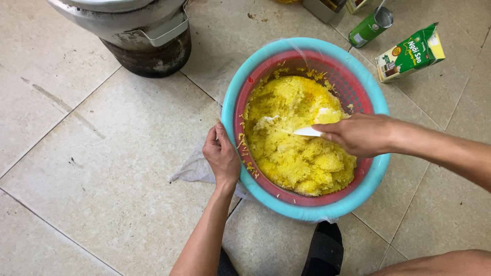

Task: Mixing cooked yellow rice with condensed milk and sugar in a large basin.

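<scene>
We find the yellow rice heaped in a red colander nested in a turquoise basin on the tiled floor. Our left hand grips the basin rim; our right hand is closed around a white paddle (blade buried). We judge the rice partly loosened, clumps remaining.

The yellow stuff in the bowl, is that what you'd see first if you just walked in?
Yes. The heap of bright yellow rice fills a red strainer basket set inside a turquoise basin on the tiled floor. The right hand holds a white paddle in the rice, while the left hand grips the basin's rim.
</scene>
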